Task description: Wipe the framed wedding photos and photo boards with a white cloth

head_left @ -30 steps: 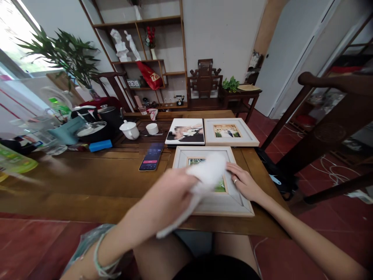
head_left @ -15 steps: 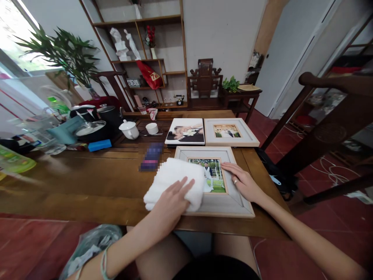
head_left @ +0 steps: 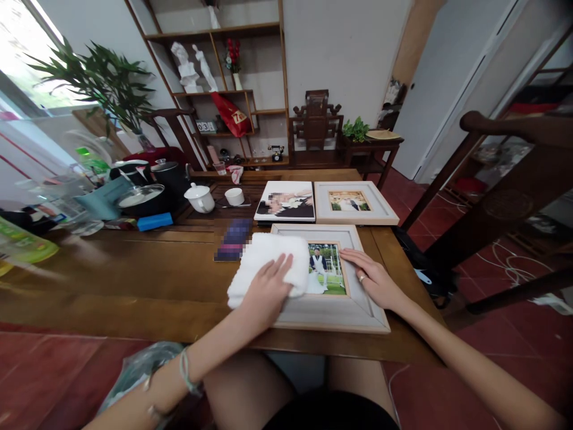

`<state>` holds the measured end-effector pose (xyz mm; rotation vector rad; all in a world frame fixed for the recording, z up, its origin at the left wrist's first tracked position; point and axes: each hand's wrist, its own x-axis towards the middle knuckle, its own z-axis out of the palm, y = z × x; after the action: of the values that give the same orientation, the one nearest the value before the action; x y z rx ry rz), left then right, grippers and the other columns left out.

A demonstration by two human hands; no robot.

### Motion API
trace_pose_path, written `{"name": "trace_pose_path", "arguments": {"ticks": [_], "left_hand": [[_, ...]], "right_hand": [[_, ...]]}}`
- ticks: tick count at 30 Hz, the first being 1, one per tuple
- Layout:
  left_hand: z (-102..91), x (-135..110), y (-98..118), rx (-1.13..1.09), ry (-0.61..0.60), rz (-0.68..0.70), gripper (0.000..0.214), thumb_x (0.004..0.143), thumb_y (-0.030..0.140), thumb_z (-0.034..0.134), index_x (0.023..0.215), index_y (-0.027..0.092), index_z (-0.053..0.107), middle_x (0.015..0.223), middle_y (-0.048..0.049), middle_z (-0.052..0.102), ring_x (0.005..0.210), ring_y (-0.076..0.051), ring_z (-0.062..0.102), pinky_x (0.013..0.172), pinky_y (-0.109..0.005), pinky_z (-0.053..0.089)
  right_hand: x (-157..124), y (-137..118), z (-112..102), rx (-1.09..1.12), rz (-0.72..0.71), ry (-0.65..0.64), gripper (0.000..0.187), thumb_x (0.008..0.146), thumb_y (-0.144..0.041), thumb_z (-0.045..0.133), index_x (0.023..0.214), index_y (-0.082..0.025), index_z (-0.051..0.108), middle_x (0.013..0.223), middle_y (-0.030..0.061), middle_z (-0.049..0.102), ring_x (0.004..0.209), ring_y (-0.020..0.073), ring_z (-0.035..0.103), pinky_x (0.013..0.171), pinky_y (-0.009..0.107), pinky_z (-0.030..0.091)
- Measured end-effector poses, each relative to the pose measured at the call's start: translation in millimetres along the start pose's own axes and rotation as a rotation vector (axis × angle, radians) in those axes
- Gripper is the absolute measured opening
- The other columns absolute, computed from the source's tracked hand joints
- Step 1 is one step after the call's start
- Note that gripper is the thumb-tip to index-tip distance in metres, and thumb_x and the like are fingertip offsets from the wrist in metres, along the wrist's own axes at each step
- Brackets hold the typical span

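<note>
My left hand point(head_left: 269, 286) lies on top of a folded white towel point(head_left: 264, 254), fingers stretched out and a little apart. The towel covers the left part of a picture frame point(head_left: 326, 316) with a pale wood rim and a wide grey mat. Part of the photo point(head_left: 329, 269) inside shows beside the towel, with people on grass. My right hand point(head_left: 373, 278) rests flat on the frame's right side, fingertips at the photo's inner edge. A ring is on one finger. My left thumb is hidden.
Behind the frame lie a second framed photo point(head_left: 358, 206) and a white-edged photo panel point(head_left: 286, 203). A blurred purple item point(head_left: 233, 239) lies left of the towel. Farther left are a white lidded cup point(head_left: 199, 198), a small white cup point(head_left: 234, 196), a blue block point(head_left: 154, 221) and a pot point(head_left: 142, 200).
My left hand and the towel have moved slightly away from me, uncovering the frame's lower left part. My right hand has stayed in place on the frame.
</note>
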<state>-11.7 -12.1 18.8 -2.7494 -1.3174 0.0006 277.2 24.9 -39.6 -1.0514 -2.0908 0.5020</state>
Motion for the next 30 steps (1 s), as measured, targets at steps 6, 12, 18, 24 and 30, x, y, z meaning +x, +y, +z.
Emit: {"name": "trace_pose_path", "arguments": {"ticks": [6, 12, 18, 24, 30], "left_hand": [[-14.3, 27, -6, 0.023, -0.099, 0.006, 0.024, 0.079, 0.005, 0.051, 0.095, 0.008, 0.069, 0.146, -0.0224, 0.035, 0.136, -0.034, 0.033, 0.110, -0.044, 0.032], [-37.6, -29, 54, -0.092, -0.252, 0.160, 0.027, 0.080, 0.019, 0.059, 0.104, 0.009, 0.068, 0.145, -0.0254, 0.036, 0.133, -0.037, 0.037, 0.106, -0.045, 0.037], [-38.3, -46, 73, -0.192, -0.237, 0.264, 0.023, 0.084, 0.025, 0.059, 0.102, 0.016, 0.070, 0.151, -0.0191, 0.028, 0.135, -0.036, 0.034, 0.105, -0.044, 0.039], [-9.5, 15, 25, -0.014, -0.093, -0.045, 0.028, 0.079, 0.010, 0.055, 0.104, 0.012, 0.069, 0.146, -0.0215, 0.036, 0.134, -0.036, 0.036, 0.106, -0.049, 0.035], [-4.6, 65, -10, 0.056, 0.084, -0.200, 0.031, 0.082, 0.006, 0.046, 0.105, 0.007, 0.067, 0.149, -0.0227, 0.029, 0.137, -0.037, 0.030, 0.107, -0.053, 0.032]], "right_hand": [[1, -2, 0, 0.008, 0.018, 0.016, 0.056, 0.077, -0.007, 0.039, 0.126, -0.025, 0.058, 0.132, 0.0057, 0.059, 0.127, 0.0247, 0.050, 0.108, 0.055, 0.037], [0, -2, 1, 0.010, 0.039, 0.014, 0.056, 0.076, -0.006, 0.039, 0.125, -0.024, 0.059, 0.132, 0.0054, 0.059, 0.127, 0.0237, 0.049, 0.111, 0.054, 0.034], [0, 0, 2, 0.016, 0.023, 0.018, 0.055, 0.077, -0.007, 0.040, 0.125, -0.025, 0.059, 0.131, 0.0052, 0.059, 0.126, 0.0237, 0.050, 0.110, 0.054, 0.035], [1, 0, 2, 0.023, 0.006, 0.031, 0.056, 0.076, -0.007, 0.041, 0.125, -0.025, 0.059, 0.130, 0.0052, 0.060, 0.126, 0.0244, 0.050, 0.109, 0.054, 0.037], [0, 1, 3, 0.034, 0.017, 0.031, 0.058, 0.075, -0.005, 0.040, 0.125, -0.026, 0.059, 0.131, 0.0050, 0.059, 0.127, 0.0246, 0.049, 0.109, 0.055, 0.036]]}}
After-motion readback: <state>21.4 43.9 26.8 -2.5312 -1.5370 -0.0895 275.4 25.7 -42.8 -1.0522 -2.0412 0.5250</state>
